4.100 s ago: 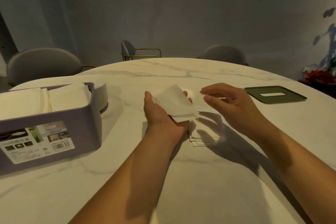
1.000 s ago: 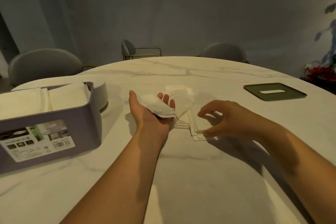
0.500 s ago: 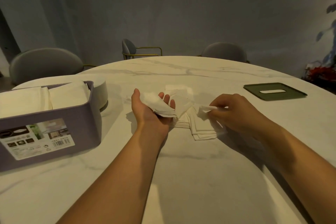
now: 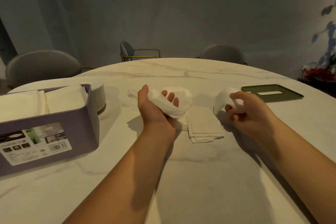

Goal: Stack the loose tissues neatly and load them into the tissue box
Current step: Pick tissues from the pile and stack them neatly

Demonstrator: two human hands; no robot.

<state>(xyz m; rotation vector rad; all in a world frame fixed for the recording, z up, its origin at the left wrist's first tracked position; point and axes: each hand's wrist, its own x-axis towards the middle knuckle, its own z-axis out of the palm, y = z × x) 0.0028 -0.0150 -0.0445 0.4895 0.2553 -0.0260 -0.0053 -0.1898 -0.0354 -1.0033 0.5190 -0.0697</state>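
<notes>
Left hand (image 4: 156, 109) is lying palm up over the table (image 4: 181, 178), fingers curling up around a wad (image 4: 169, 105) of tissues that is draping across the palm and hanging off its right edge. Right hand (image 4: 249, 112) is pinching one tissue (image 4: 222, 99) between thumb and fingertips, lifted off the table, its lower edge hanging free. Between the hands a stack (image 4: 203, 125) is lying flat, edges fanning out unevenly at the near-left corner; the wad is overhanging its far-left part, and the right hand is sitting just beside its right edge, apart from it. Box (image 4: 54, 132) is standing at the left table edge, open at the top, with folded tissues packed inside up to the rim. Lid (image 4: 272, 93) is lying flat far right, near the table edge, well apart from the box. Bare marble is showing between box and left forearm, and across the whole near side of the table.
</notes>
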